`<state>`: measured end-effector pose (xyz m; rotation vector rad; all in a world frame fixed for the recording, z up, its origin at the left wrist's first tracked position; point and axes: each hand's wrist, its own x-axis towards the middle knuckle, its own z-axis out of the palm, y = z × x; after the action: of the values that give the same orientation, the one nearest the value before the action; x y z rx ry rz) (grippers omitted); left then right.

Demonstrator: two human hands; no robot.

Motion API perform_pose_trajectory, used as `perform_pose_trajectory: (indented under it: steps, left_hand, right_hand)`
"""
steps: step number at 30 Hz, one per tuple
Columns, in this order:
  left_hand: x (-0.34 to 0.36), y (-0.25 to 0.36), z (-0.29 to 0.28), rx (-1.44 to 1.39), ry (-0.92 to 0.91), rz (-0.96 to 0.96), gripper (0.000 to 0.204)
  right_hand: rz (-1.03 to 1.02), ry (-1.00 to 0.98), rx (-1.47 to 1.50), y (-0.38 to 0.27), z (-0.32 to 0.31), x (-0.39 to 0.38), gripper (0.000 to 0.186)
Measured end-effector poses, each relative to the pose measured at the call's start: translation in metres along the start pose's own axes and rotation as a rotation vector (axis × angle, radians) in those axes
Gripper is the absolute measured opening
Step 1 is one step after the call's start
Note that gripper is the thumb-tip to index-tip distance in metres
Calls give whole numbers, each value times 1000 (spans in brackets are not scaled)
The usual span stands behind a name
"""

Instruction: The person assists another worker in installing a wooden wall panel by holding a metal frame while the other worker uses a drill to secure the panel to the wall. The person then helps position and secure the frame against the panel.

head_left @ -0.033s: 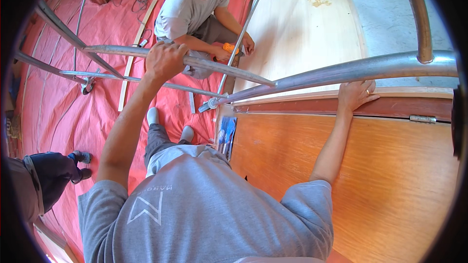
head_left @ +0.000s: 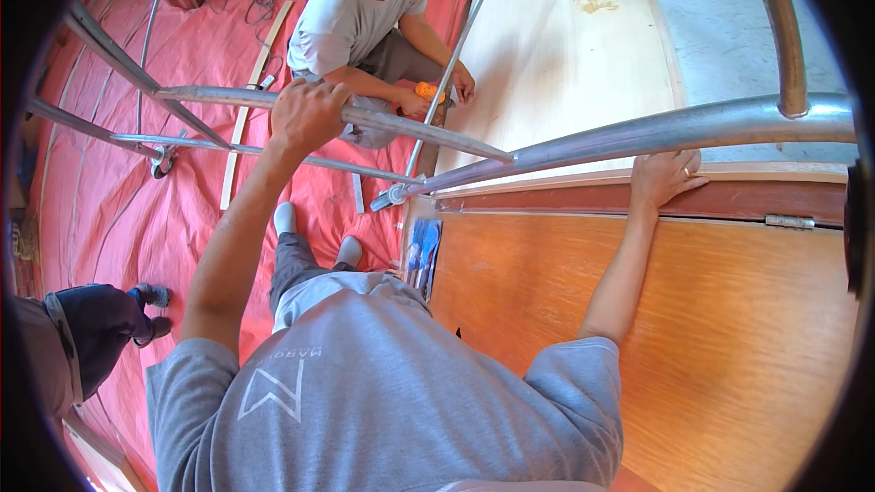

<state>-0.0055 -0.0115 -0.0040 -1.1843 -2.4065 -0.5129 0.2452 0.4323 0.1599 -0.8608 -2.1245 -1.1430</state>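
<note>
My L hand [head_left: 308, 114] grips metal rail [head_left: 419, 132], 10 o'clock: prob. stiff, hold there. R hand [head_left: 663, 179], 3 o'clock: can't tell.

frame [head_left: 419, 132]: shiny metal | panel [head_left: 729, 319]: glossy wood (grained) | shirt [head_left: 392, 392]: matt cloth

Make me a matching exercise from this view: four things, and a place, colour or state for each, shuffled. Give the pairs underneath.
Things
1. Left hand
2. Right hand
3. Hinge
4. Floor sheet

Descriptions
A. Silver, at the edge of the orange-brown panel
B. Pinkish red and wrinkled
C. Against the wooden frame
D. Wrapped over a metal rail

Pairs: 1-D, 2-C, 3-A, 4-B
</note>
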Motion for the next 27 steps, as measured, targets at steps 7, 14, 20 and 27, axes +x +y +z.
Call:
perform_pose_trajectory:
  steps: [7,14,20,27]
  left_hand:
    - [1,2,-1,-18,18,-2,17]
    - [2,2,1,-24,57,2,15]
    - [1,1,2,-34,68,10,15]
    - [1,0,-1,-29,64,13,17]
  right_hand:
    - [6,-27,-2,-3,-6,2,54]
    - [18,-7,4,0,1,1,61]
    - [19,-29,-16,-2,-3,1,61]
    - [18,-20,-22,-2,-2,0,61]
